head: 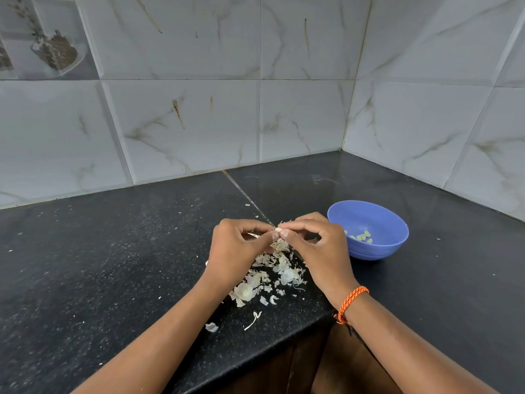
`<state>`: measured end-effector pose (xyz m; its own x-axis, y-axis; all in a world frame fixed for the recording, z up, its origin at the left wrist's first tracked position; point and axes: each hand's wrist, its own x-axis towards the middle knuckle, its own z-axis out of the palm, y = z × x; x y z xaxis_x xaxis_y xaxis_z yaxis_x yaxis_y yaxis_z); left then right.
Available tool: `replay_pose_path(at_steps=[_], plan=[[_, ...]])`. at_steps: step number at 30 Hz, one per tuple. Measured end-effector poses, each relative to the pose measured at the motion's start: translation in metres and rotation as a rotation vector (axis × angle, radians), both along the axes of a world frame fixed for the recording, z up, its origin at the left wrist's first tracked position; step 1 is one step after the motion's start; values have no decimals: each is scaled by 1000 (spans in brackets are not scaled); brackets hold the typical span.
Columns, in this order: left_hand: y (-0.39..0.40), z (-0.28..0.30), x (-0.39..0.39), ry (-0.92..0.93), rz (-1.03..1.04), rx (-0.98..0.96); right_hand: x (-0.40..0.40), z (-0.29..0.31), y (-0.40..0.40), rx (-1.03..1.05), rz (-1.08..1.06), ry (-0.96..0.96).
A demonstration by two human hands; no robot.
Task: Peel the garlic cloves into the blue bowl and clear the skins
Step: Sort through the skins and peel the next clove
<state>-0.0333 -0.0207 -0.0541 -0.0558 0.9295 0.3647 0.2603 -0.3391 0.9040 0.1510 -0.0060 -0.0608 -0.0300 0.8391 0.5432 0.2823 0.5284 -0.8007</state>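
A small pale garlic clove (278,230) is pinched between the fingertips of both hands above the black counter. My left hand (237,248) curls round it from the left and also holds a thin strip of skin. My right hand (318,245) pinches it from the right. Below the hands lies a heap of papery white garlic skins (272,275), with a few loose scraps nearer the counter's front edge. The blue bowl (392,245) stands just right of my right hand and holds several peeled cloves (362,237).
The black speckled counter (113,265) runs into a corner of grey marble-look wall tiles (298,115). Its front edge drops to a dark wooden cabinet (306,362) between my forearms. An orange cord bracelet (350,304) sits on my right wrist.
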Motion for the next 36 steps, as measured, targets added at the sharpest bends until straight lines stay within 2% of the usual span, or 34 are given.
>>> replay_pose_path(at_steps=[10, 18, 25, 36], plan=[[1, 0, 2, -86, -46, 25, -7, -8, 0, 4, 2, 42], [3, -3, 0, -193, -35, -47, -8, -8, -4, -75, 185, 130], [5, -5, 1, -126, -19, -41, -8, -9, -4, -84, 188, 179], [1, -3, 2, 83, 10, 20, -5, -10, -1, 64, 14, 14]])
